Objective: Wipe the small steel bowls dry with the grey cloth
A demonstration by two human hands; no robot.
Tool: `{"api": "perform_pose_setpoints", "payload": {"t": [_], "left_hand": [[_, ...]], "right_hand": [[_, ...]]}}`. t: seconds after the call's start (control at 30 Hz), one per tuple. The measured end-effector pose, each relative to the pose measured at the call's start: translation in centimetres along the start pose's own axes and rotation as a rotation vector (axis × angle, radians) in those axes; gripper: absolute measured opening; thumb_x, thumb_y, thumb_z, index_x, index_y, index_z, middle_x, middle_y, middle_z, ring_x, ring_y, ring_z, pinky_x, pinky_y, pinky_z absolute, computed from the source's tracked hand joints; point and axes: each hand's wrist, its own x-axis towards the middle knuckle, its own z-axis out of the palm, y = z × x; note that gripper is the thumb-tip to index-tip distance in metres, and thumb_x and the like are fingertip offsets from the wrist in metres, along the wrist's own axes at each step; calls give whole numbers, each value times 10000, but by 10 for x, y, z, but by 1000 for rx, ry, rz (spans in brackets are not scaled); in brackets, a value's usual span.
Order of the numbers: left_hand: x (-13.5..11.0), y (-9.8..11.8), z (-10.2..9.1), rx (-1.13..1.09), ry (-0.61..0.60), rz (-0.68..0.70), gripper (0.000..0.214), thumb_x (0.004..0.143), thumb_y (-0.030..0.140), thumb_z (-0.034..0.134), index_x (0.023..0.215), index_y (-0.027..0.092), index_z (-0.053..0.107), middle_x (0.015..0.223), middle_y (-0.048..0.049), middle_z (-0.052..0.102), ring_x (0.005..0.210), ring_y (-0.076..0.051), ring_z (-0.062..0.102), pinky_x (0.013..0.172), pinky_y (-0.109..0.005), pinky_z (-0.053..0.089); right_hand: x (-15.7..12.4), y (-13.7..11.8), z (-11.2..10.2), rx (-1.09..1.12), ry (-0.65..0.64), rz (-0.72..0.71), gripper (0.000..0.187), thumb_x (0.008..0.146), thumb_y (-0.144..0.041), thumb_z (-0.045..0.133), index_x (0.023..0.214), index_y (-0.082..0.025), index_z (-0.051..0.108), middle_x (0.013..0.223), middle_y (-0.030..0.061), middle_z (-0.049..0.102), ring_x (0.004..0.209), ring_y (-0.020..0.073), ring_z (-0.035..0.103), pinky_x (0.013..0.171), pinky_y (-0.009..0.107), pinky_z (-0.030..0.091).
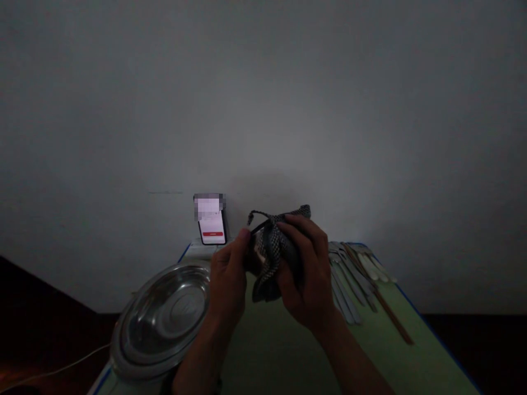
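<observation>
Both of my hands are raised over the green table [280, 351], closed around a checkered cloth [269, 258]. My left hand [228, 280] pinches something dark and hidden against the cloth's left side; I cannot make out what it is. My right hand [307, 274] wraps the cloth from the right, fingers curled over its top. A corner of the cloth sticks up behind my fingers.
A round steel plate [164, 318] lies at the table's left. Several pieces of cutlery and wooden chopsticks [358, 280] lie in a row at the right. A lit phone [212, 222] leans against the pale wall. A white cable [53, 370] trails off left.
</observation>
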Motion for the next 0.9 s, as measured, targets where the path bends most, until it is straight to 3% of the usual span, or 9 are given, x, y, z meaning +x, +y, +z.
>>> {"api": "perform_pose_setpoints", "payload": {"t": [0.1, 0.23, 0.43, 0.53, 0.63, 0.73, 0.9], "left_hand": [[2, -5, 0, -15, -10, 30, 380, 837, 331, 524, 480, 203, 498, 473, 38, 472, 469, -104, 411, 455, -215, 355], [2, -2, 2, -125, 10, -68, 371, 822, 348, 543, 478, 212, 509, 468, 37, 464, 455, -114, 391, 432, -229, 341], [-4, 11, -5, -246, -9, -50, 303, 708, 183, 688, 434, 237, 570, 446, 29, 516, 485, -146, 462, 444, -240, 349], [-3, 12, -5, -319, 46, -155, 272, 724, 147, 681, 473, 234, 618, 424, 38, 513, 474, -137, 486, 436, -231, 345], [4, 6, 0, -533, 74, -290, 167, 799, 226, 636, 642, 221, 694, 538, 34, 625, 570, -130, 587, 522, -210, 436], [10, -3, 3, -750, 13, -374, 237, 880, 329, 531, 846, 183, 714, 771, -9, 730, 706, -148, 664, 681, -253, 523], [11, -13, 0, -955, -58, -467, 348, 945, 316, 411, 927, 130, 704, 753, -36, 743, 724, -145, 689, 780, -264, 532]], "right_hand": [[-1, 1, 1, 14, 8, 56, 398, 856, -240, 486, 1251, -193, 472, 1282, 98, 469, 1214, 238, 445, 1030, 475, 399], [-4, 0, 5, -7, -16, 59, 435, 856, -232, 490, 1287, -197, 445, 1335, 102, 435, 1255, 250, 411, 1055, 496, 371], [-8, -8, 4, -27, -7, -26, 444, 819, -268, 529, 1258, -225, 485, 1280, 98, 366, 1285, 297, 343, 1067, 532, 349], [-7, -2, 1, 3, 28, 8, 429, 840, -297, 494, 1265, -240, 477, 1276, 97, 385, 1248, 281, 392, 1036, 528, 391], [-8, 8, 3, 38, 73, 68, 484, 868, -317, 456, 1342, -235, 402, 1328, 108, 396, 1252, 269, 417, 1031, 535, 400], [-14, 15, 12, 43, 65, 116, 580, 890, -316, 441, 1433, -211, 266, 1407, 130, 361, 1332, 268, 350, 1072, 541, 357], [-26, 18, 29, 22, -3, 128, 690, 900, -350, 427, 1485, -190, 97, 1539, 141, 164, 1420, 291, 191, 1092, 590, 295]]}}
